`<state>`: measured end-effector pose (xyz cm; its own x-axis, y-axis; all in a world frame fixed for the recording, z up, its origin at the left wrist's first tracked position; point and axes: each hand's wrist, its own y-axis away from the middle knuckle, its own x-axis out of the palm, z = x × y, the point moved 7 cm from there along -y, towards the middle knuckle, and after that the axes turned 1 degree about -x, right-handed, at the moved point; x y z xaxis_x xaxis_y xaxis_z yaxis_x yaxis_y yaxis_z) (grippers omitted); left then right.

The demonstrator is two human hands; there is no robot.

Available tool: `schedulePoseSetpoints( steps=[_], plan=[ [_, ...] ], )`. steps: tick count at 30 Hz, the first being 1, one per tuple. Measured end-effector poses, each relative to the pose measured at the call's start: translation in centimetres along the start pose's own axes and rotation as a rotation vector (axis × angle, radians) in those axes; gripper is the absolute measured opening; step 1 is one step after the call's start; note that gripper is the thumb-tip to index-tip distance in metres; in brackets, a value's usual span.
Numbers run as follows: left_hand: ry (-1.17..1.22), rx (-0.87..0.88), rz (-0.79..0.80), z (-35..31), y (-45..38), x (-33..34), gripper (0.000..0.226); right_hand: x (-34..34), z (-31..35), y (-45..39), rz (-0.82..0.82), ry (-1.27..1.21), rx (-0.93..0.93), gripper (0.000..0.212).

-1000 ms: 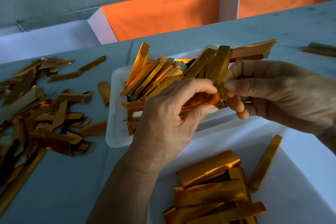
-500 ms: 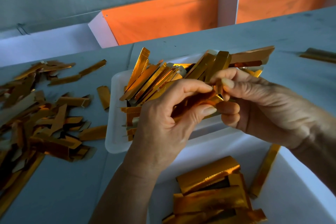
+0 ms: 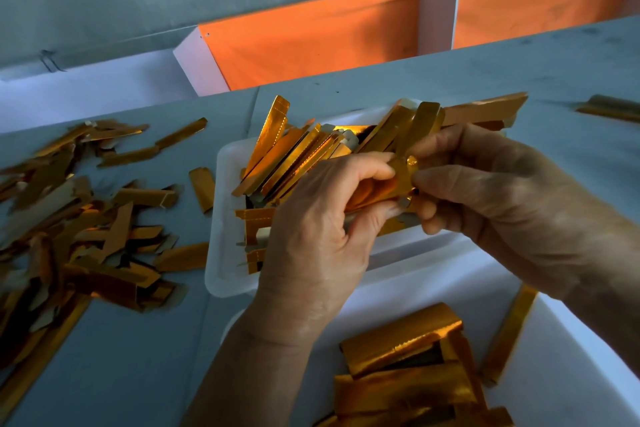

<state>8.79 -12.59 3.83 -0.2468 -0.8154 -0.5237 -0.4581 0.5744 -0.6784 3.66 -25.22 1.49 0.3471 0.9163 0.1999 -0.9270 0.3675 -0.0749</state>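
Over the tray (image 3: 219, 229), a gold strip (image 3: 381, 189) is being clamped between left hand (image 3: 322, 232) and right hand (image 3: 502, 198). Its end is seemingly being folded; a firm crease is being called for next.

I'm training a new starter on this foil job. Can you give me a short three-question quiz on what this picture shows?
1. True or false: the left hand and the right hand both pinch the same gold foil piece.
2. Multiple choice: the hands work over A) a white tray full of gold strips, B) a sink, C) a stove.
3. Short answer: what lies in the near white bin?

Key: 1 true. 2 A. 3 folded gold foil pieces, with one long strip against the bin's wall.
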Motion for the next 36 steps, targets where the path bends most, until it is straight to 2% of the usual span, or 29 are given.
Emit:
schedulePoseSetpoints(
  steps=[3,7,9,13,17,20,26,31,36],
  plan=[
    [-0.02,0.005,0.016,-0.11,-0.03,0.07,0.022,-0.08,0.07,0.05,-0.028,0.024,0.026,0.033],
    [-0.052,0.02,0.032,-0.27,-0.09,0.21,0.024,-0.42,0.16,0.01,-0.047,0.139,0.034,0.012],
    [-0.062,0.022,0.03,-0.28,-0.08,0.22,0.025,-0.54,0.07,-0.01,-0.057,0.131,0.038,0.009],
    [-0.057,0.012,0.003,-0.15,-0.09,0.03,0.025,-0.86,0.06,-0.16,-0.058,0.105,0.039,0.013],
    [-0.077,0.019,0.006,-0.27,-0.13,0.09,0.025,-0.44,0.38,-0.2,0.015,0.077,0.019,0.016],
    [-0.066,0.019,0.004,-0.28,-0.14,-0.02,0.025,-0.07,0.32,-0.16,0.065,0.009,0.028,0.027],
    [-0.074,0.054,0.02,-0.53,-0.13,0.11,0.024,-0.47,0.27,-0.3,0.078,0.026,0.052,0.025],
    [-0.116,0.069,0.057,-0.58,-0.11,0.41,0.026,-0.62,0.31,-0.32,0.11,0.123,0.057,0.031],
    [-0.067,0.061,0.083,-0.55,-0.04,0.54,0.026,-0.7,0.22,-0.29,0.148,0.033,0.052,0.03]
  ],
)
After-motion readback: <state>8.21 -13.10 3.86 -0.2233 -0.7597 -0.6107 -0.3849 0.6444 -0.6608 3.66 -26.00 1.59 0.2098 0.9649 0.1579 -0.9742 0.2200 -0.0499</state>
